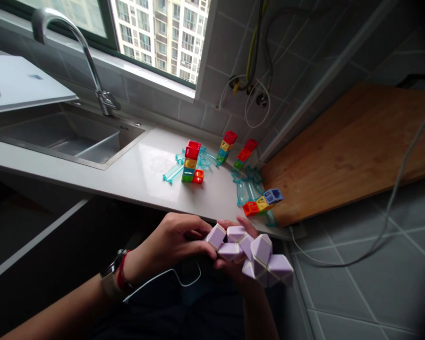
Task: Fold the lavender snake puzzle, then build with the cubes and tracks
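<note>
A lilac snake cube puzzle (261, 250), made of wedge segments with white edges, is held just in front of the counter's edge. Its segments are twisted into a bent, lumpy shape. My left hand (184, 238) pinches the left end segment between thumb and fingers. Behind and beneath the middle of the puzzle, my right hand (241, 274) is wrapped round it, and much of that hand is hidden by the segments. A watch (111, 269) and a red band (122, 271) circle my left wrist.
On the white counter (152, 189) stand several stacks of coloured blocks (189, 163) beside translucent teal plastic pieces (250, 186). The sink (92, 148) with its tap (88, 52) lies left. A wooden board (340, 151) leans at right. White cable (340, 265) hangs there.
</note>
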The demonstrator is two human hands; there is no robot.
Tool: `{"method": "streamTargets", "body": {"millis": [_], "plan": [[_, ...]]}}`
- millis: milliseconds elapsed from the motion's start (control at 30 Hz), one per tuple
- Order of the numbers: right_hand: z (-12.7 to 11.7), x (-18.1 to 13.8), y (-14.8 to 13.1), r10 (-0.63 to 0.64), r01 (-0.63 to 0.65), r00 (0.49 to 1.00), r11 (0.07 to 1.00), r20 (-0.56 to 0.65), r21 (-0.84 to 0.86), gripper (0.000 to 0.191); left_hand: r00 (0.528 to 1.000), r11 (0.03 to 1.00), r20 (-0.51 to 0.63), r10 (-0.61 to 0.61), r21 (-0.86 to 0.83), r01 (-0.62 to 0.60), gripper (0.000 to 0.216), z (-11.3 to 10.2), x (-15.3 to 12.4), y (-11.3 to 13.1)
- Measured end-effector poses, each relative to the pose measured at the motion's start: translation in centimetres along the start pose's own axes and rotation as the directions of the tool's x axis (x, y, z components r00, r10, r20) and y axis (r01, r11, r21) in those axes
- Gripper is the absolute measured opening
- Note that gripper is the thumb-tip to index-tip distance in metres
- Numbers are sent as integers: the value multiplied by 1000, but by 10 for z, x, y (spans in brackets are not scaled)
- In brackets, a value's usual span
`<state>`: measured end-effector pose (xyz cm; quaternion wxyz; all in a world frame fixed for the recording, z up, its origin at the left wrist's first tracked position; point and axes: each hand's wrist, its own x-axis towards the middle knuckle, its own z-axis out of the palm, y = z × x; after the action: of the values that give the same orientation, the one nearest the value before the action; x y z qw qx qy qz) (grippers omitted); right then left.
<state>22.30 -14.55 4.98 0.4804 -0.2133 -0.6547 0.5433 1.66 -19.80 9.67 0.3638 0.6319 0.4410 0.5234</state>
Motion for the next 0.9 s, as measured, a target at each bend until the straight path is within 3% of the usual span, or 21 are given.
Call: {"method": "streamTargets", "body": {"millis": [167, 333, 500, 600, 767, 900], "plan": [[5, 5, 4, 13, -13, 1000, 1000, 7, 5, 89, 974, 918, 31, -226, -327, 223, 28, 7, -4, -13], [4, 8, -1, 14, -13, 998, 1000, 66, -15, 84, 956, 854, -65, -285, -471, 222, 32, 20, -8, -23], [2, 9, -2, 1, -2, 997, 1000, 83, 8, 80, 953, 726, 45, -299, -637, 258, 38, 25, -9, -25], [5, 11, 4, 35, -37, 997, 999, 72, 27, 84, 931, 663, 74, -359, -681, 310, 37, 24, -9, -22], [15, 13, 22, 116, -117, 993, 988, 20, 103, 79, 892, 638, 64, -447, -677, 368, 34, 22, -8, -14], [14, 11, 32, 108, -108, 993, 994, -50, 0, 76, 870, 607, 17, -493, -710, 358, 33, 20, -7, -16]]}}
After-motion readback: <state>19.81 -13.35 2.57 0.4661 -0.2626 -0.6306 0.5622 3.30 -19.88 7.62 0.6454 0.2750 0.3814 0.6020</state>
